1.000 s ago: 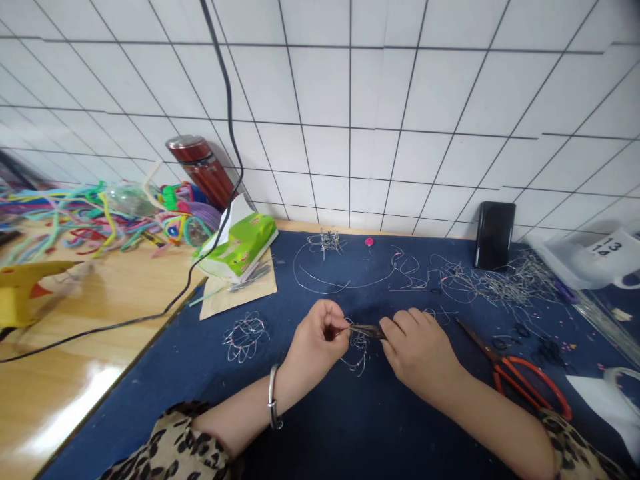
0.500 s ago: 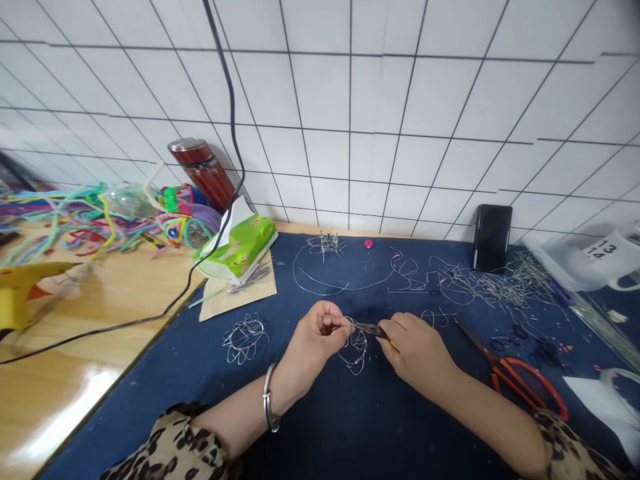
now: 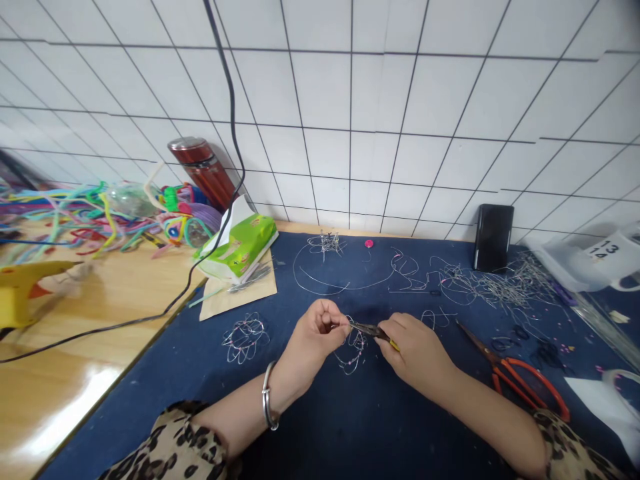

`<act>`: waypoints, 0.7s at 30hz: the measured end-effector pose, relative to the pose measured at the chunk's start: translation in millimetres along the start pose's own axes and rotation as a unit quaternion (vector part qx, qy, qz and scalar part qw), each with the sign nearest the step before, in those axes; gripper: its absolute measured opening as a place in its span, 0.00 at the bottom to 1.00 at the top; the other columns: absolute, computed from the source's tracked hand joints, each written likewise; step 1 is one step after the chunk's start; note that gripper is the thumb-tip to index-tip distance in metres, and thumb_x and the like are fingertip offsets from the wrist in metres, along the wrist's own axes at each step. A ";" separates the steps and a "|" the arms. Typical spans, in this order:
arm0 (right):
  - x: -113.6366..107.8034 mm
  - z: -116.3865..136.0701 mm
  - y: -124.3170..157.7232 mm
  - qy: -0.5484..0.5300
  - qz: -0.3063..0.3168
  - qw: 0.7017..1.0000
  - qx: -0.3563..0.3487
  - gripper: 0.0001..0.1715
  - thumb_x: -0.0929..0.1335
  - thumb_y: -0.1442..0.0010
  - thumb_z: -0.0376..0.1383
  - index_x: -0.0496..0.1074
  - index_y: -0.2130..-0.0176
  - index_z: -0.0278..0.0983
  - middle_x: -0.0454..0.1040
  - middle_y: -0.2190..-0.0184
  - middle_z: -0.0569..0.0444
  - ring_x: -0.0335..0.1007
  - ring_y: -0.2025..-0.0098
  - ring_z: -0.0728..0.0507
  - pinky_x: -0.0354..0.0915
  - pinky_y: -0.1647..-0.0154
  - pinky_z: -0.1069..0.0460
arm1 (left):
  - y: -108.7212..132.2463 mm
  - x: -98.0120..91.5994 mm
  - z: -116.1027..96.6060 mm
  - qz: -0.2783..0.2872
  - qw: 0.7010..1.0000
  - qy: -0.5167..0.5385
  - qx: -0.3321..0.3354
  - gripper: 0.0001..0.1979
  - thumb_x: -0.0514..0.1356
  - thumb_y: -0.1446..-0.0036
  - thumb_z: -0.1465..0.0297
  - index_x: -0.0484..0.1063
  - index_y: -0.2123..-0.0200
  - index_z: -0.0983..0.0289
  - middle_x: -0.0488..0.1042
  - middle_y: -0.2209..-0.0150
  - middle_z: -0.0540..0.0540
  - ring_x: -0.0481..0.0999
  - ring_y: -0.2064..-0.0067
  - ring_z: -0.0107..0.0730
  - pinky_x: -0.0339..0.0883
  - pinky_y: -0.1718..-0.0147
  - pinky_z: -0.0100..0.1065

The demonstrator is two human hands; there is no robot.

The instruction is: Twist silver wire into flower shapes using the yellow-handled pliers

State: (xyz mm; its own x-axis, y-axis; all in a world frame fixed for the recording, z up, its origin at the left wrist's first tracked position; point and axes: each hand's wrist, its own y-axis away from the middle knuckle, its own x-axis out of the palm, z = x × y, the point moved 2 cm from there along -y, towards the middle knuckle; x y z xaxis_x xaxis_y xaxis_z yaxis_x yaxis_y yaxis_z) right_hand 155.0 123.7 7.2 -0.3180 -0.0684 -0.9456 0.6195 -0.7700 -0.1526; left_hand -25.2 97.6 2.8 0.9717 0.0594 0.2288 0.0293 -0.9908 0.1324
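Note:
My left hand (image 3: 320,333) pinches a looped silver wire piece with pink beads (image 3: 353,360) between thumb and forefinger, and its loops hang down to the right of the fingertips. My right hand (image 3: 411,347) is closed around pliers (image 3: 370,329) with dark jaws and a bit of yellow handle showing. The jaw tips meet the wire right beside my left fingertips; the exact contact is too small to make out. To the left of my left hand, a second beaded wire flower shape (image 3: 245,339) lies on the dark blue mat (image 3: 320,427).
Orange-handled scissors (image 3: 515,377) lie right of my right arm. Behind them are tangled wires (image 3: 505,287), a black phone-like object (image 3: 493,237) and a white mug (image 3: 620,253). At left are a tissue pack (image 3: 240,248), a yellow glue gun (image 3: 30,287), pipe cleaners (image 3: 75,213) and a red thermos (image 3: 205,170).
Both hands keep nearly the same place and grip. The hanging beaded wire loops have shifted slightly to the left under the pliers.

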 end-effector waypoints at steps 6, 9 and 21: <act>-2.2 -0.1 0.8 0.063 -0.029 0.997 -0.020 0.07 0.61 0.40 0.35 0.67 0.67 0.37 0.65 0.70 0.52 0.57 0.66 0.45 0.54 0.64 0.50 | -0.7 -1.1 0.0 -0.013 0.998 -0.058 0.037 0.10 0.59 0.50 0.78 0.59 0.68 0.63 0.67 0.72 0.46 0.65 0.72 0.20 0.58 0.72 0.24; -4.2 0.8 1.3 0.095 -0.045 0.994 -0.030 0.07 0.61 0.41 0.34 0.67 0.67 0.37 0.64 0.71 0.52 0.56 0.67 0.44 0.53 0.65 0.49 | -0.3 -1.0 -0.8 -0.015 0.995 -0.084 0.049 0.10 0.59 0.50 0.78 0.59 0.68 0.63 0.67 0.72 0.46 0.65 0.72 0.21 0.58 0.73 0.24; -6.3 7.7 3.1 0.121 -0.056 0.990 -0.035 0.06 0.62 0.41 0.34 0.67 0.66 0.36 0.64 0.71 0.51 0.56 0.67 0.44 0.51 0.65 0.48 | 5.1 -2.7 0.6 -0.070 0.957 -0.264 0.094 0.09 0.58 0.52 0.77 0.59 0.69 0.61 0.69 0.75 0.47 0.67 0.76 0.24 0.59 0.77 0.25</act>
State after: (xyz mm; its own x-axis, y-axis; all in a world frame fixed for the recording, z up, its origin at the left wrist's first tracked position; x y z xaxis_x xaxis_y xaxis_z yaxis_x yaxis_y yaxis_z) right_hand 153.4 116.9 14.9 -0.2117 0.1751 -0.9615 0.6409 -0.7178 -0.2718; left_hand -27.6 92.3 2.2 0.9369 0.1733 -0.3036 0.1622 -0.9848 -0.0616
